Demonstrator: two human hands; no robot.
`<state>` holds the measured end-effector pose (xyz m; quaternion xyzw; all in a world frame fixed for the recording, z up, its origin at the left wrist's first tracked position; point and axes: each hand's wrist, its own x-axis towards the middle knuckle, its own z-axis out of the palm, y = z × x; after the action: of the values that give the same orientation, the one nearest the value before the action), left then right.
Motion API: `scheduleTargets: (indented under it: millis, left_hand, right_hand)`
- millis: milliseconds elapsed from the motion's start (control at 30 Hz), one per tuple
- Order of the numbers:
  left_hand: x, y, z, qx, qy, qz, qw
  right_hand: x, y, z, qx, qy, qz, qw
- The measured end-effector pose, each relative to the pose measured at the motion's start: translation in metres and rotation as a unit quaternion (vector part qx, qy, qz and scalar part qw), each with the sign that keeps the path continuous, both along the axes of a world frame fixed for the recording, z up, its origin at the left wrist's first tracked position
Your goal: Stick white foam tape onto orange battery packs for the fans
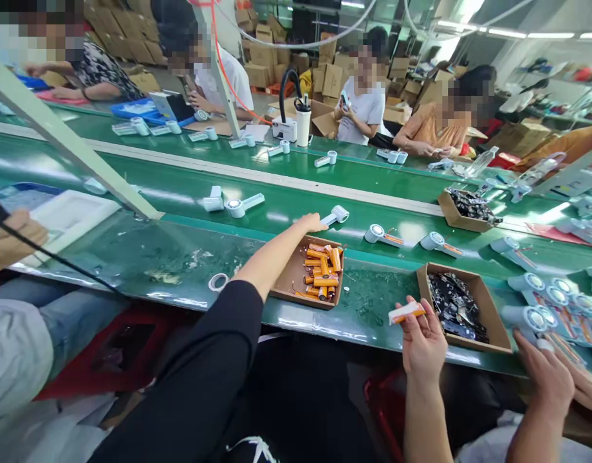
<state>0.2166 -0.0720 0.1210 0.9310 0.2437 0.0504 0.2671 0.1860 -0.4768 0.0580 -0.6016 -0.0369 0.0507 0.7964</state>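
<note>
My left hand (313, 223) reaches over the belt, its fingers closed on the handle end of a white-and-blue fan body (340, 214). Under that forearm sits a cardboard tray (284, 289) of orange battery cells (323, 273). At the right, my right hand (424, 341) is raised palm up, pinching an orange battery with a white strip (406, 313) between thumb and fingers. It is just left of a cardboard box of black parts (457, 308).
More fan bodies (435, 241) lie along the green belt (296, 193). A roll of tape (219, 281) rests left of the battery tray. A neighbour's hands (542, 373) touch fan bodies at the right edge. People sit across the line.
</note>
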Motion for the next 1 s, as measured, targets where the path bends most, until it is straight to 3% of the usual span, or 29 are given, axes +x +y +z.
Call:
scheduleTargets:
  millis: [67, 233, 333, 467, 567, 800, 1000]
  left_hand:
    - [0.010, 0.005, -0.001, -0.009, 0.005, -0.008, 1.000]
    - [0.004, 0.036, 0.007, 0.008, -0.022, -0.013, 1.000]
    - [0.006, 0.056, 0.020, 0.034, -0.054, -0.027, 0.998]
    - [0.013, 0.060, 0.022, 0.066, -0.055, -0.097, 0.992]
    - [0.005, 0.056, 0.007, 0.105, 0.006, -0.132, 0.986]
    - [-0.033, 0.078, -0.032, 0.210, 0.135, -0.098, 0.963]
    - [-0.016, 0.076, -0.046, 0.223, 0.143, -0.205, 0.942]
  right_hand:
    - [-0.006, -0.021, -0.011, -0.006, 0.011, -0.032, 0.999]
    - [-0.028, -0.081, -0.051, -0.070, 0.050, -0.079, 0.993]
    - [-0.041, -0.090, -0.054, -0.095, 0.072, -0.052, 0.992]
    - [-0.042, -0.062, -0.038, -0.072, 0.065, -0.008, 0.995]
    - [-0.040, -0.035, -0.024, -0.020, -0.002, 0.042, 0.999]
    - [-0.049, -0.011, -0.005, 0.031, -0.117, 0.146, 0.982]
    - [-0.030, 0.015, 0.012, 0.029, -0.187, 0.191, 0.963]
